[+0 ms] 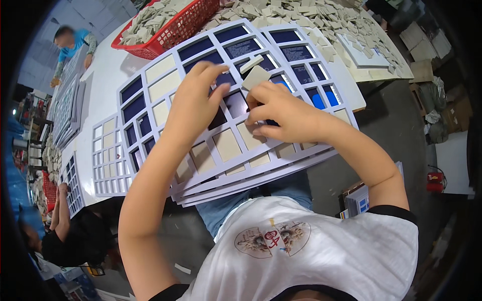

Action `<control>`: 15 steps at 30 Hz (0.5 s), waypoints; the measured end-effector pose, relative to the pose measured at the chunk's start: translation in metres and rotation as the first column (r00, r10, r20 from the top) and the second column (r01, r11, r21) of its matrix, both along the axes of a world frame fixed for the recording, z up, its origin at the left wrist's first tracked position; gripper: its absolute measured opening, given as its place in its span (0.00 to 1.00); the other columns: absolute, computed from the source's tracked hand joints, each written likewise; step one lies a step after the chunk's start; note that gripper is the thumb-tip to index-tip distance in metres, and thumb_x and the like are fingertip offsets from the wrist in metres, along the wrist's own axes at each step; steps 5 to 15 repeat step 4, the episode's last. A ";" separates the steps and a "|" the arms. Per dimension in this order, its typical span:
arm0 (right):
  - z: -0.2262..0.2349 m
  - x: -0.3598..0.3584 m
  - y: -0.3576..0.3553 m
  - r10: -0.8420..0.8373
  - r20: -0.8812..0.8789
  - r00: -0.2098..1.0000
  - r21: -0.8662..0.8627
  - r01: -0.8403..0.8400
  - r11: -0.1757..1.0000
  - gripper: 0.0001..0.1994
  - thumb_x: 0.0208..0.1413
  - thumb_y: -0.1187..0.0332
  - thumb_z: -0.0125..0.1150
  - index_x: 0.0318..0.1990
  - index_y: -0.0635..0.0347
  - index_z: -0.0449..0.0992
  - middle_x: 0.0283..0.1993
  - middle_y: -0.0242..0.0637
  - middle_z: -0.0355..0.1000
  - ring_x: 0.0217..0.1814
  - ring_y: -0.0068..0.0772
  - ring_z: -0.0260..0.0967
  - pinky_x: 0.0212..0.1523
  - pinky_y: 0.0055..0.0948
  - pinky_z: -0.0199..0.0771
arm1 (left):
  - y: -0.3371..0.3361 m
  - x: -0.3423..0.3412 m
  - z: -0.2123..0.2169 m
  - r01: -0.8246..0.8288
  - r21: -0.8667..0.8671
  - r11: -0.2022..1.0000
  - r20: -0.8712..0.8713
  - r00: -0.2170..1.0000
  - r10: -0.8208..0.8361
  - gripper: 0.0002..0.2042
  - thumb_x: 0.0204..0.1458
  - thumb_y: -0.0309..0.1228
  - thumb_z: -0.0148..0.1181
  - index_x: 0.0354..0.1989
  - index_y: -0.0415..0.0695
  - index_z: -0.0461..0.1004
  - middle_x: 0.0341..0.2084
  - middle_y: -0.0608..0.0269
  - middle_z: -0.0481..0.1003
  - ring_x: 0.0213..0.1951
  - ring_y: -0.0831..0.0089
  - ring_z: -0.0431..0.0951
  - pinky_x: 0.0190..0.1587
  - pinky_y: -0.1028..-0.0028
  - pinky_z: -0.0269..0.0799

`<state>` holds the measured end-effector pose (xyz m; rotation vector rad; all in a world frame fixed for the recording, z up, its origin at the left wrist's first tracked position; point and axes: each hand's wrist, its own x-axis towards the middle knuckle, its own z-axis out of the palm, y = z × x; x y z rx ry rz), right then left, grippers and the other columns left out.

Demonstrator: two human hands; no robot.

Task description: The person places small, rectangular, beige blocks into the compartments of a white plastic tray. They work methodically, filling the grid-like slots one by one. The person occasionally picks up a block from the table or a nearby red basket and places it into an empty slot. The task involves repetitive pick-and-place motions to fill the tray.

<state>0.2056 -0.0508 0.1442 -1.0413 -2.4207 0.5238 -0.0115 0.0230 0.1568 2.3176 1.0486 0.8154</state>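
A white lattice frame lies tilted in front of me on a stack of similar frames. Some of its cells hold cream tiles; others show dark blue backing. Above the frame's middle, my left hand has its thumb and forefinger apart, with nothing visible between them. Close by on the right, my right hand has bent fingers against the lower edge of a loose cream tile. That tile lies askew across the bars, beside a second, slanted tile. Its fingertips are partly hidden.
A red plastic basket of tiles stands at the far edge of the white table. Loose tiles heap up at the back right. More frames lie to the left. Two people work at left; a red box sits at far right.
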 end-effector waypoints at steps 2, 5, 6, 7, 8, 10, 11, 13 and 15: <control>-0.003 0.000 0.004 -0.026 -0.058 0.998 0.046 0.029 0.999 0.08 0.49 0.71 0.66 0.37 0.57 0.78 0.46 0.37 0.67 0.52 0.44 0.62 0.57 0.39 0.61 | 0.028 0.021 -0.010 0.095 0.069 0.993 -0.029 0.995 -0.093 0.22 0.54 0.22 0.62 0.59 0.45 0.72 0.51 0.56 0.72 0.45 0.65 0.75 0.49 0.69 0.73; -0.005 0.004 0.005 -0.054 -0.086 0.995 0.070 0.060 0.996 0.08 0.49 0.71 0.65 0.38 0.57 0.78 0.47 0.38 0.67 0.53 0.44 0.62 0.57 0.39 0.61 | 0.046 0.037 -0.011 0.202 -0.023 0.979 -0.082 0.976 -0.203 0.25 0.56 0.24 0.61 0.64 0.47 0.68 0.53 0.55 0.71 0.49 0.65 0.74 0.53 0.70 0.71; -0.005 0.004 0.005 -0.054 -0.086 0.995 0.070 0.060 0.996 0.08 0.49 0.71 0.65 0.38 0.57 0.78 0.47 0.38 0.67 0.53 0.44 0.62 0.57 0.39 0.61 | 0.046 0.037 -0.011 0.202 -0.023 0.979 -0.082 0.976 -0.203 0.25 0.56 0.24 0.61 0.64 0.47 0.68 0.53 0.55 0.71 0.49 0.65 0.74 0.53 0.70 0.71; -0.005 0.004 0.005 -0.054 -0.086 0.995 0.070 0.060 0.996 0.08 0.49 0.71 0.65 0.38 0.57 0.78 0.47 0.38 0.67 0.53 0.44 0.62 0.57 0.39 0.61 | 0.046 0.037 -0.011 0.202 -0.023 0.979 -0.082 0.976 -0.203 0.25 0.56 0.24 0.61 0.64 0.47 0.68 0.53 0.55 0.71 0.49 0.65 0.74 0.53 0.70 0.71; -0.005 0.004 0.005 -0.054 -0.086 0.995 0.070 0.060 0.996 0.08 0.49 0.71 0.65 0.38 0.57 0.78 0.47 0.38 0.67 0.53 0.44 0.62 0.57 0.39 0.61 | 0.046 0.037 -0.011 0.202 -0.023 0.979 -0.082 0.976 -0.203 0.25 0.56 0.24 0.61 0.64 0.47 0.68 0.53 0.55 0.71 0.49 0.65 0.74 0.53 0.70 0.71; -0.005 0.004 0.005 -0.054 -0.086 0.995 0.070 0.060 0.996 0.08 0.49 0.71 0.65 0.38 0.57 0.78 0.47 0.38 0.67 0.53 0.44 0.62 0.57 0.39 0.61 | 0.046 0.037 -0.011 0.202 -0.023 0.979 -0.082 0.976 -0.203 0.25 0.56 0.24 0.61 0.64 0.47 0.68 0.53 0.55 0.71 0.49 0.65 0.74 0.53 0.70 0.71; -0.005 0.004 0.005 -0.054 -0.086 0.995 0.070 0.060 0.996 0.08 0.49 0.71 0.65 0.38 0.57 0.78 0.47 0.38 0.67 0.53 0.44 0.62 0.57 0.39 0.61 | 0.046 0.037 -0.011 0.202 -0.023 0.979 -0.082 0.976 -0.203 0.25 0.56 0.24 0.61 0.64 0.47 0.68 0.53 0.55 0.71 0.49 0.65 0.74 0.53 0.70 0.71; -0.005 0.004 0.005 -0.054 -0.086 0.995 0.070 0.060 0.996 0.08 0.49 0.71 0.65 0.38 0.57 0.78 0.47 0.38 0.67 0.53 0.44 0.62 0.57 0.39 0.61 | 0.046 0.037 -0.011 0.202 -0.023 0.979 -0.082 0.976 -0.203 0.25 0.56 0.24 0.61 0.64 0.47 0.68 0.53 0.55 0.71 0.49 0.65 0.74 0.53 0.70 0.71; -0.005 0.004 0.005 -0.054 -0.086 0.995 0.070 0.060 0.996 0.08 0.49 0.71 0.65 0.38 0.57 0.78 0.47 0.38 0.67 0.53 0.44 0.62 0.57 0.39 0.61 | 0.046 0.037 -0.011 0.202 -0.023 0.979 -0.082 0.976 -0.203 0.25 0.56 0.24 0.61 0.64 0.47 0.68 0.53 0.55 0.71 0.49 0.65 0.74 0.53 0.70 0.71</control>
